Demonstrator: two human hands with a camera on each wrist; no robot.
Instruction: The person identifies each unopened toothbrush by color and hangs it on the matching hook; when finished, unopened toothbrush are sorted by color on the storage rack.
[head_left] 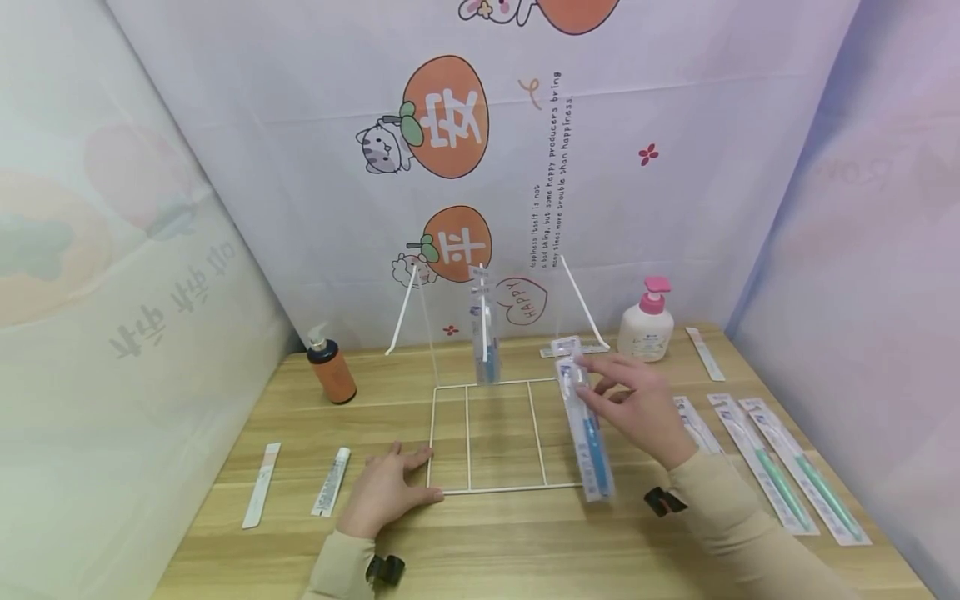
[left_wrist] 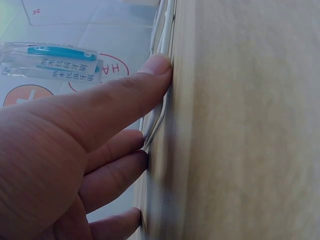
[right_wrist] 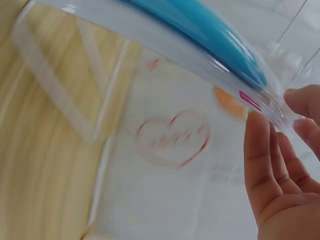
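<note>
1. While the right hand (head_left: pixel 637 408) pinched a toothbrush pack (head_left: pixel 587 446) near its top between thumb and fingers, the left hand (head_left: pixel 386 492) lay, fingers fairly straight, against the near-left corner of the white wire rack (head_left: pixel 507 489), its thumb on the front wire.
2. That pack was over the rack's right end, its top just beside the right prong (head_left: pixel 582 300); whether they touched could not be told.
3. Further back, hanging packs (head_left: pixel 492 348) were on the middle prong (head_left: pixel 483 329); the left prong (head_left: pixel 401 310) looked bare.
4. Judging by this, the work was partly done: the middle prong was loaded, the pinched pack apparently not yet hung, and three loose packs (head_left: pixel 765 464) lay along the right edge of the table (head_left: pixel 502 554).
5. Toward the table's left edge lay a tube (head_left: pixel 332 483) and a flat strip (head_left: pixel 262 486); near its back-left corner stood an orange bottle (head_left: pixel 335 382), toward the back-right a white pump bottle (head_left: pixel 647 332).
6. The left wrist view showed two overlapping hanging packs with printed lower ends; the right wrist view, the pinched pack's blue handle (right_wrist: pixel 205 37) close up. Only the head view showed the bottles and loose packs.
</note>
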